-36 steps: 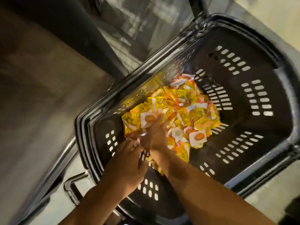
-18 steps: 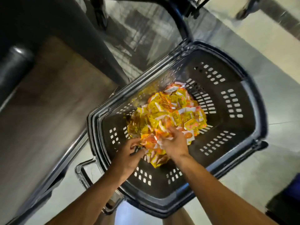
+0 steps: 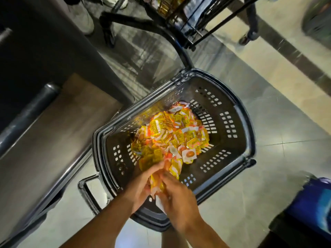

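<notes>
Drawn back from the middle of the heap, both hands now meet over the near end of the one black basket, which stands on the tiled floor. Its heap of yellow-and-orange sachets, too many to count, fills the basket's middle. Pressed close together, the left hand and the right hand curl their fingers round one bunch of sachets at the heap's near edge; half a second ago they lay apart.

Single head-worn wide-angle view, pitched steeply down and forward. Close to left hand, right hand, packets at bottom centre; basket mid-frame, floor beyond.
</notes>
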`<state>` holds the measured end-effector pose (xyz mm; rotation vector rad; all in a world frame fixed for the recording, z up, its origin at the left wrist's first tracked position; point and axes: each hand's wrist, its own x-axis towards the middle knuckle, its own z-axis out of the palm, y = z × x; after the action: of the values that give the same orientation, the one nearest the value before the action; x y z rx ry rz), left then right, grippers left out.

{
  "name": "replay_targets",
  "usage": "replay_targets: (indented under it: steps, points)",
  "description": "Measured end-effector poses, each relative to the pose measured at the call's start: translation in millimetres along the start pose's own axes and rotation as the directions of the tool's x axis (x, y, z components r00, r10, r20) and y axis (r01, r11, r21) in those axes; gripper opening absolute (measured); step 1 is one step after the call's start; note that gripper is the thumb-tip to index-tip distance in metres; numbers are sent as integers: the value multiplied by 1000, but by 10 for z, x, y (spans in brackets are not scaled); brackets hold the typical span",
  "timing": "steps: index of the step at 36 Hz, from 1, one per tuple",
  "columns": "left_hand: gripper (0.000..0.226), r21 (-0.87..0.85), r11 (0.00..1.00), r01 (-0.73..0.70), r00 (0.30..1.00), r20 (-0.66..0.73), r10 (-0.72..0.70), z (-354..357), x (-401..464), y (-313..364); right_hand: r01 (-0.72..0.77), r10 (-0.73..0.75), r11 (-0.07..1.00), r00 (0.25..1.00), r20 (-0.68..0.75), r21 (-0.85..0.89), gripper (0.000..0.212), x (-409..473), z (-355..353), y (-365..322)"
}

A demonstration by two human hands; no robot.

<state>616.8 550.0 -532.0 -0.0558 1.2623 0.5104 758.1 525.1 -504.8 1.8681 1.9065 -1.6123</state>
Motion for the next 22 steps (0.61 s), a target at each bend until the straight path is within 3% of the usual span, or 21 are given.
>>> replay_targets:
  steps: [4, 8, 14, 19, 22]
  points:
    - [49, 113, 993, 22, 992, -126, -8, -182, 115, -12, -7, -23, 977, 991, 134, 213, 69, 90, 64, 142]
    - [42, 155, 988, 24, 957, -290, 23, -389, 318, -14, -145, 72, 821, 986, 151, 553, 61, 234, 2, 256]
    - [67, 120, 993, -18, 942, -330, 57, -578, 604, 64, -302, 380, 711, 925, 14, 635, 56, 731, -316, 665]
    - [67, 153, 984, -88, 962, -244, 124, -606, 733, 123, -452, 595, 639, 803, -28, 623, 70, 1298, -468, 1047]
    - [72, 212, 970, -115, 972, -180, 154, -582, 844, 122, -549, 674, 604, 738, -3, 578, 94, 1647, -421, 1246]
